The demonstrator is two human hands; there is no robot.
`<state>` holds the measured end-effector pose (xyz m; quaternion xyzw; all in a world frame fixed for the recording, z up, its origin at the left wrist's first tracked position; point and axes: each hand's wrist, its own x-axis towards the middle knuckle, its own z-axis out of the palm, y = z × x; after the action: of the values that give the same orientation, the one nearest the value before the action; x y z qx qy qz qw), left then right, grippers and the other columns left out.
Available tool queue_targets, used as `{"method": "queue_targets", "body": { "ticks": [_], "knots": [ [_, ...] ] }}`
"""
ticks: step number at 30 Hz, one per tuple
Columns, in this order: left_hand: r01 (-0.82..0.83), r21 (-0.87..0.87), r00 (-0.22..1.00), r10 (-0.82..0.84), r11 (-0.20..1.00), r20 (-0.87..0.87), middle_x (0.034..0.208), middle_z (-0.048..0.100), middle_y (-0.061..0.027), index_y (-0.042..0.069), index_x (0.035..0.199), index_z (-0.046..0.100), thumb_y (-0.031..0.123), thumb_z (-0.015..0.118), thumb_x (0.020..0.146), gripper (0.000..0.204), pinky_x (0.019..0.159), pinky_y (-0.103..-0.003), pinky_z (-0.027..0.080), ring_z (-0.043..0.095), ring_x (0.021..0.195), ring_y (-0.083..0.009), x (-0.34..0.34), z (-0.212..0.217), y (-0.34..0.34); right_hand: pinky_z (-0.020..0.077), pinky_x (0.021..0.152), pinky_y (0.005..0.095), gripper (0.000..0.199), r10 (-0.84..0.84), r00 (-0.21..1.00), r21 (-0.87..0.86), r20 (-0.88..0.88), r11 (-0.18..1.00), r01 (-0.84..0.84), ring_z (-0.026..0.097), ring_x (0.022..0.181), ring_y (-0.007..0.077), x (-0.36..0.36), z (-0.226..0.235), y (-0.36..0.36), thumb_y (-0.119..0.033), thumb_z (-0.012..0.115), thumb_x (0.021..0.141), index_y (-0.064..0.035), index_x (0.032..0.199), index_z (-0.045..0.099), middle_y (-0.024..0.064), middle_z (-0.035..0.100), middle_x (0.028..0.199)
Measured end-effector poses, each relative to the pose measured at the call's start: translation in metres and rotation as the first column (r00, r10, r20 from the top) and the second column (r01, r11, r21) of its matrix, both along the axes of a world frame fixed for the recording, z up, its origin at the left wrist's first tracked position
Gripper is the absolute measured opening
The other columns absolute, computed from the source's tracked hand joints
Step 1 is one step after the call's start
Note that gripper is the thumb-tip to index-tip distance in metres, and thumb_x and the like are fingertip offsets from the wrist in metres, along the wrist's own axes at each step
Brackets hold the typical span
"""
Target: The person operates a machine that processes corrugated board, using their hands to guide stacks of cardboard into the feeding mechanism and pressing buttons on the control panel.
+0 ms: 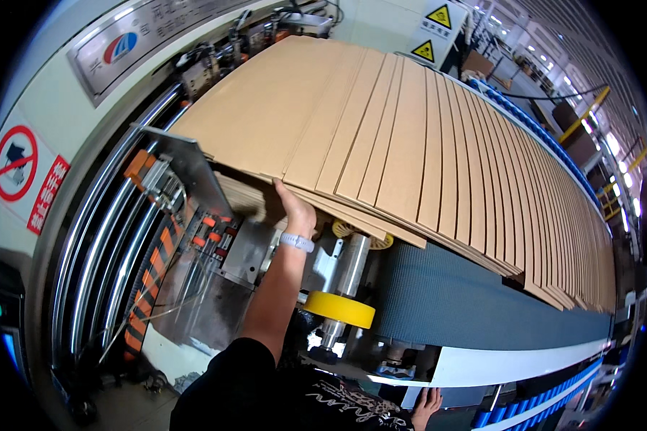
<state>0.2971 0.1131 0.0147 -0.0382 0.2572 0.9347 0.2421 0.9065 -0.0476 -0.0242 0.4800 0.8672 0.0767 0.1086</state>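
Brown cardboard sheets (331,108) lie overlapped like shingles, spreading from the machine on the left toward the far right. My left hand (298,213), with a pale band on its wrist, is at the near edge of the leftmost sheets. Its thumb lies against that edge, while the other fingers go out of sight beneath the cardboard. Low in the picture, my right hand (427,408) rests by the white side rail (510,365) of the conveyor, fingers stretched out and nothing in them.
A dark ribbed conveyor belt (438,294) runs under the sheets. Near my left forearm are a yellow wheel (339,309) on a shaft and an upright metal plate (190,169). Shiny rollers (97,251) and an orange-black striped bar (147,294) stand left. Blue rollers (532,399) line the lower right.
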Motion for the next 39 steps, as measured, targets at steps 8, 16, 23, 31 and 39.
{"method": "queue_targets", "body": {
  "ticks": [8,16,23,31,39],
  "knots": [
    [-0.324,-0.445,0.893,0.425,0.835,0.146,0.135,0.033,-0.014,-0.001,0.129,0.032,0.048,0.033,0.087,0.066,0.1,-0.035,0.029,0.034,0.122,-0.0238,-0.044,-0.024,0.01,0.0255,0.1,0.0496,0.074,0.144,0.979,0.087,-0.146,0.987,-0.132,0.029,0.122,0.0397,-0.003,-0.004,0.006,-0.028,0.066,0.07,-0.0057,0.132,0.034,0.0156,0.032,0.134],
    [-0.288,-0.494,0.957,0.247,0.82,-0.149,0.146,-0.008,-0.0139,0.0,0.138,-0.004,0.055,0.026,0.087,0.08,0.108,-0.034,0.001,-0.004,0.135,-0.0235,-0.011,-0.017,-0.009,0.0133,0.102,0.0554,0.078,-0.007,0.967,-0.015,-0.255,1.0,0.003,0.02,0.128,0.0401,-0.01,-0.008,-0.001,-0.018,0.065,0.063,-0.0025,0.131,0.029,0.0222,0.025,0.136],
    [-0.231,-0.311,0.972,0.235,0.922,-0.024,0.145,0.0,-0.0171,0.0,0.138,-0.006,0.051,0.034,0.087,0.082,0.107,-0.034,0.012,0.012,0.133,-0.0248,0.012,0.024,-0.006,0.0144,0.101,0.0568,0.086,0.032,0.963,-0.003,-0.268,0.999,-0.034,0.021,0.126,0.0416,-0.006,-0.009,-0.002,-0.016,0.07,0.054,-0.0022,0.129,0.03,0.0238,0.025,0.135],
    [-0.273,-0.335,0.962,0.256,0.902,-0.094,0.136,0.023,-0.0202,-0.004,0.131,0.013,0.037,0.046,0.085,0.07,0.101,-0.036,0.025,0.03,0.121,-0.0261,-0.02,0.018,-0.008,0.0151,0.101,0.0572,0.087,0.057,0.957,0.022,-0.286,0.998,-0.053,0.022,0.125,0.0428,-0.005,-0.013,-0.001,-0.017,0.069,0.055,-0.0041,0.129,0.027,0.0247,0.026,0.134],
    [-0.303,-0.689,0.92,0.391,0.658,-0.031,0.128,0.039,-0.0235,-0.01,0.121,0.037,0.044,0.041,0.086,0.065,0.096,-0.038,0.034,0.043,0.113,-0.0295,-0.037,0.025,0.006,0.0148,0.101,0.0576,0.09,0.056,0.963,0.029,-0.262,0.998,-0.05,0.021,0.126,0.0419,-0.004,-0.016,-0.002,-0.018,0.071,0.053,-0.0039,0.13,0.028,0.0242,0.025,0.135]
  ]
}}
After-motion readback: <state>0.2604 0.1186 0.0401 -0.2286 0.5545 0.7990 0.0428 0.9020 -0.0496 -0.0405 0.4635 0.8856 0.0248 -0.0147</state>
